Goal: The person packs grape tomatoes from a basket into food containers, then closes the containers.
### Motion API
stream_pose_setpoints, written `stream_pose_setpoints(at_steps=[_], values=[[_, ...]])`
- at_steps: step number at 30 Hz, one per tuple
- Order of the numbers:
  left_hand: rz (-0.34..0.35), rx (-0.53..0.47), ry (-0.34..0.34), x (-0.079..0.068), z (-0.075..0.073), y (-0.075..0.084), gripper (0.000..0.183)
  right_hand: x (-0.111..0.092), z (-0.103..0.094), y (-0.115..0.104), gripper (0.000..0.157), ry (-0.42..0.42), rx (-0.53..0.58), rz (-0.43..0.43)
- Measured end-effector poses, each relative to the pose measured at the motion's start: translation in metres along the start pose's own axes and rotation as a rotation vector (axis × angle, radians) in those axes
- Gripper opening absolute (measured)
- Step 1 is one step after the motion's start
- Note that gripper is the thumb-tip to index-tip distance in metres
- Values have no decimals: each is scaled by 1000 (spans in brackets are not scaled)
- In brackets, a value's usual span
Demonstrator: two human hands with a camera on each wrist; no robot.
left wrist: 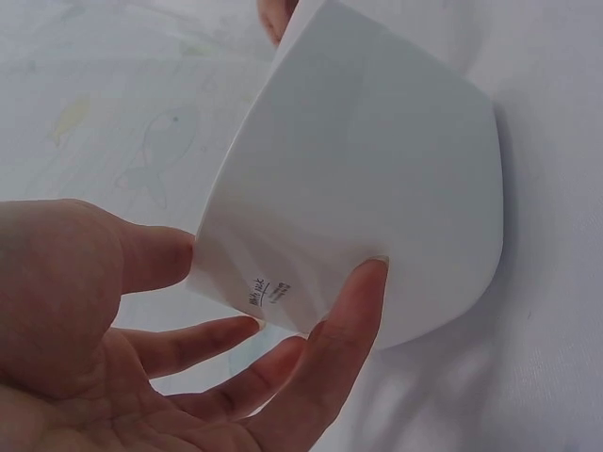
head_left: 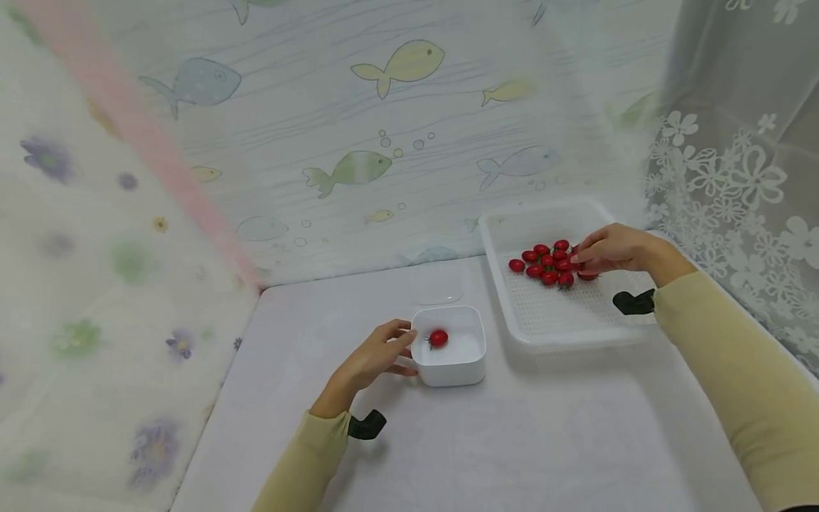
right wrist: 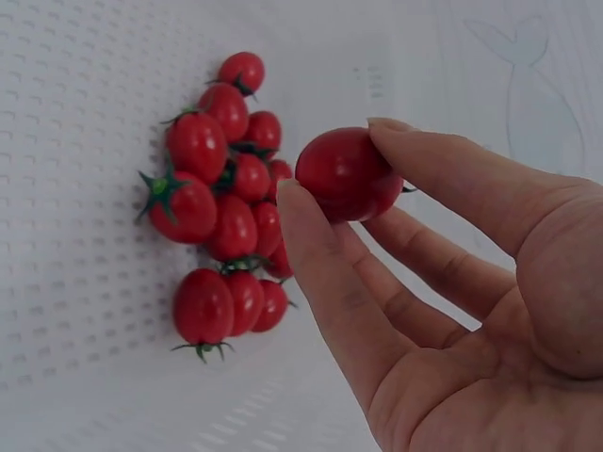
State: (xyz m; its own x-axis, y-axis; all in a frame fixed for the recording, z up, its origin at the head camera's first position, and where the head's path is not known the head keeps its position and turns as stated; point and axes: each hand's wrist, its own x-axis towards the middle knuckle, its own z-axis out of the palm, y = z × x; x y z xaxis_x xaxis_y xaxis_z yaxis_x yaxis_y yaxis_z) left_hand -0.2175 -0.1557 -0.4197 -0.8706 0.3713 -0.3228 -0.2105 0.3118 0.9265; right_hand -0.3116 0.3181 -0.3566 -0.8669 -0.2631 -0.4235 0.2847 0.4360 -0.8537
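Observation:
In the right wrist view, a red cherry tomato (right wrist: 349, 174) is pinched between the thumb and fingers of my right hand (head_left: 617, 249). It is held over a white perforated basket (head_left: 537, 316), where a cluster of cherry tomatoes (right wrist: 231, 226) lies, some with green stems. My left hand (head_left: 377, 352) rests against the left side of a small white square container (head_left: 451, 375). Its thumb is right at the rim and its other fingers lie loosely along the wall, as the left wrist view shows. One cherry tomato (head_left: 438, 338) sits inside the container.
A clear flat lid (head_left: 438, 293) lies on the white table (head_left: 505, 434) behind the container. Behind the table hangs a fish-patterned cloth (head_left: 358, 171), with a flowered cloth (head_left: 83, 334) on the left and a lace curtain (head_left: 736, 171) on the right.

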Motion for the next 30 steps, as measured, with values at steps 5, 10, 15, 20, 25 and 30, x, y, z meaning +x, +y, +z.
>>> stream_pose_setpoints(at_steps=[5, 10, 15, 20, 25, 30], values=[[7, 4, 2, 1, 1, 0, 46, -6, -2, -5, 54, 36, 2, -19], [1, 6, 7, 2, 1, 1, 47, -13, 0, -9, 60, 54, 8, -22], [2, 6, 12, 2, 1, 1, 46, -18, 2, -12, 64, 61, -3, -37], [8, 8, 16, 0, 1, 2, 46, -21, 4, -15, 61, 75, -30, -68], [-3, 12, 17, 1, 1, 0, 48, -26, 6, -17, 60, 75, -42, -81], [-5, 10, 9, 1, 1, -2, 48, -31, 9, -19, 60, 83, -67, -88]])
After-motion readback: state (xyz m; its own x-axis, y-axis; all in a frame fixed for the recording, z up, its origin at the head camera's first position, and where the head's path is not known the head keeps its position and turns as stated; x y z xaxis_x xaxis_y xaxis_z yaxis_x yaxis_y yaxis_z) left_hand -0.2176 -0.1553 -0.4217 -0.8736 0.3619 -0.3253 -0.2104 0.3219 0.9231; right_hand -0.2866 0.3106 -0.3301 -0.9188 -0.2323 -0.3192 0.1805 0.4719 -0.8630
